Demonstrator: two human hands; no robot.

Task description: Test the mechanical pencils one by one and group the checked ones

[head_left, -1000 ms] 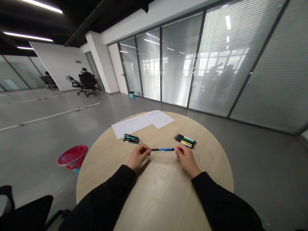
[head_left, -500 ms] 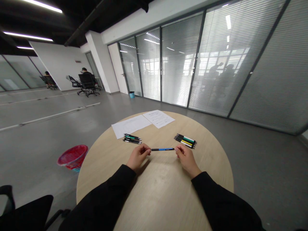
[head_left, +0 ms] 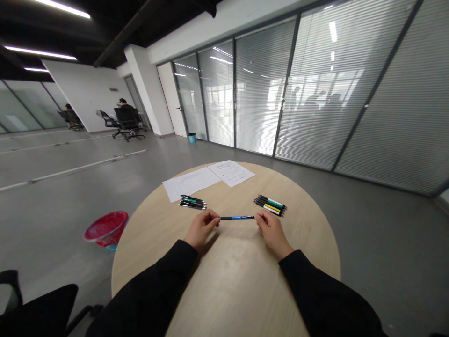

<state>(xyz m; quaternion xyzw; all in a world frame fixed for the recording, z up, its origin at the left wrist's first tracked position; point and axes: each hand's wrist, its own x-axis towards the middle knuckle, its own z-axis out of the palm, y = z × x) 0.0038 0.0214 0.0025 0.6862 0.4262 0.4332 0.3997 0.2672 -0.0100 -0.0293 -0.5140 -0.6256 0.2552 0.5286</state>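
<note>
A blue and black pen [head_left: 236, 217] lies level between my hands, just above the table or touching it; I cannot tell which. My left hand [head_left: 204, 228] pinches its dark left end between thumb and fingers. At the opposite end, the fingertips of my right hand [head_left: 271, 231] are closed on the tip. Beyond my left hand sits a group of several dark pens [head_left: 192, 202], one with a green part. A second group of pens [head_left: 270, 206], with green, yellow and white barrels, rests just past my right hand.
Two printed sheets of paper [head_left: 231, 173] lie at the far side of the round wooden table [head_left: 231, 290]. A red-lined waste basket [head_left: 106, 229] stands on the floor to the left. A black chair [head_left: 38, 311] is at the lower left.
The blue pen has rolled a little about its long axis, so its clip side shows differently. Both hands have stayed in place on its ends.
</note>
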